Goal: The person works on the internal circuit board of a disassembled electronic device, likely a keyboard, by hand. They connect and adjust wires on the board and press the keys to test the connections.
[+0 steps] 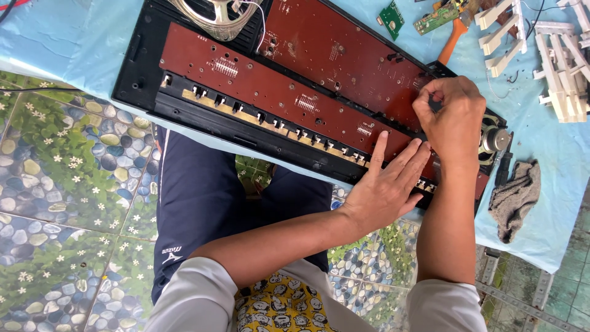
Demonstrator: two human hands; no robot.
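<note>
An opened black keyboard case (138, 74) lies slanted on a light blue table cover, with long reddish-brown circuit boards (276, 92) inside it. My left hand (387, 184) rests flat, fingers spread, on the right end of the lower board near the case's front edge. My right hand (452, 120) is curled over the right end of the boards, its fingertips pinched together at a spot on the board; anything between them is hidden. A round speaker (495, 140) sits in the case just right of that hand.
A grey rag (515, 197) lies at the table's right edge. White key pieces (562, 61), small green circuit boards (391, 18) and an orange-handled tool (453, 38) lie at the back right. A metal speaker cone (215, 15) sits at the top. Pebble-patterned floor lies below.
</note>
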